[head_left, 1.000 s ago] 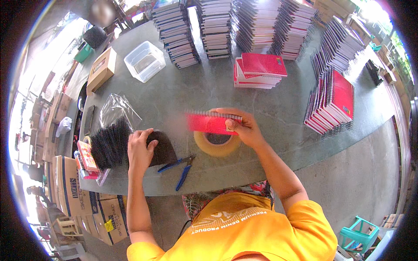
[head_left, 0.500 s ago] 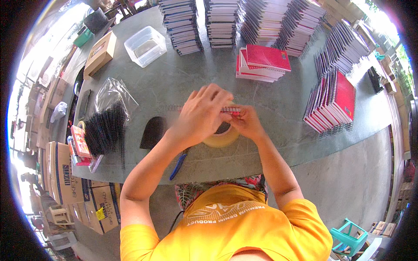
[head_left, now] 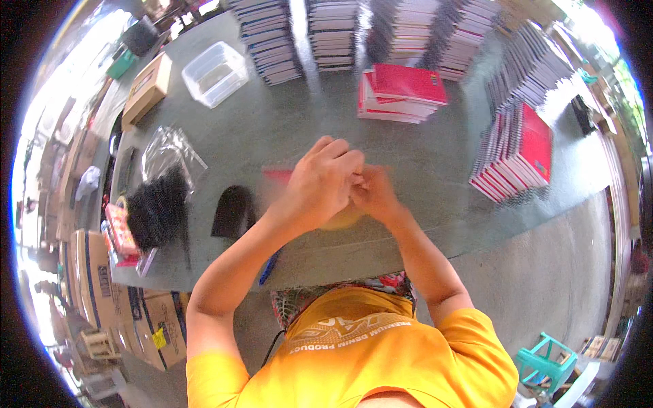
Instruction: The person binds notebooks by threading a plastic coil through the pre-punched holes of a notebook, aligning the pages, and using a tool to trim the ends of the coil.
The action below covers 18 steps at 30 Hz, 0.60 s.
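Observation:
My left hand (head_left: 323, 183) is closed over a red-covered notebook (head_left: 277, 175), mostly hidden beneath it, with one blurred red corner showing on the left. My right hand (head_left: 375, 195) meets it at the fingertips, pinched closed and a little smeared by motion; what lies between its fingers is hidden. Under both hands a yellowish roll of tape (head_left: 343, 220) lies on the table, partly covered. To the left of my left forearm is a dark rounded piece (head_left: 233, 212). A tool's blue handle (head_left: 269, 267) pokes out beside that forearm.
Red notebooks (head_left: 409, 85) lie piled ahead, and a row of them (head_left: 510, 156) stands at right. Tall notebook stacks (head_left: 333, 37) line the table's (head_left: 435, 156) far side. At left are black coils (head_left: 160, 211), a clear plastic bin (head_left: 215, 75) and a cardboard box (head_left: 147, 88).
The red notebook's coiled edge, visible between my hands before, is now hidden, and a red corner shows left of my left hand. My right fingers have closed in against the left ones.

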Tool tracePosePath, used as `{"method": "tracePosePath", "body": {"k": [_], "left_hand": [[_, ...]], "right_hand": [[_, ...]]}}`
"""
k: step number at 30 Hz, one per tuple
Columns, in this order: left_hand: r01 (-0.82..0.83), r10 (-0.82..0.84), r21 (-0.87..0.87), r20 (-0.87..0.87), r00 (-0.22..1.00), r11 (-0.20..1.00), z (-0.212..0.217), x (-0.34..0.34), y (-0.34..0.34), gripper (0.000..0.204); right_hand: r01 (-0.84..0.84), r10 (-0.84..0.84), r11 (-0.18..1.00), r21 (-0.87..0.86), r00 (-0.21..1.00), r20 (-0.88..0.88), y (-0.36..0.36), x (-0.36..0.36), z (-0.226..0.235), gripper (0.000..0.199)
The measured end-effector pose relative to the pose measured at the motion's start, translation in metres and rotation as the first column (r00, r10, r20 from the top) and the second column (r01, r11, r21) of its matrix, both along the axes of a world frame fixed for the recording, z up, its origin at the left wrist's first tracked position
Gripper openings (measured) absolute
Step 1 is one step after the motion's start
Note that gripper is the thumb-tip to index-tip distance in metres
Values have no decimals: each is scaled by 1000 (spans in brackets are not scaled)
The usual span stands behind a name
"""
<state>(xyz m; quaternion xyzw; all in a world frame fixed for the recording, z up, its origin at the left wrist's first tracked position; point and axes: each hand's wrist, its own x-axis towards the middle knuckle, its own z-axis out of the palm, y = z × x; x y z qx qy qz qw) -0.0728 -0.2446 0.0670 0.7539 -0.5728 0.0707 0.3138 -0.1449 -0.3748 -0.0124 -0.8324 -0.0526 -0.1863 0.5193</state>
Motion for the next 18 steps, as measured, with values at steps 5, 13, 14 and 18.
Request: {"method": "tracePosePath", "body": {"k": [5,13,14,18], "left_hand": [[-124,129,136,-27,991,983,15,1,15,18],[-400,398,91,36,917,912,31,-5,51,23],[-363,356,72,100,929,929,27,-19,45,23],[89,-99,57,224,969,994,52,-63,25,28]], "right_hand": [[-83,67,974,210,994,81,7,7,9,13],[42,-84,507,861,996,1,19,7,26,30],[0,73,320,948,997,-24,25,-2,37,34],[104,-165,721,685,986,23,-16,-21,75,36]]}}
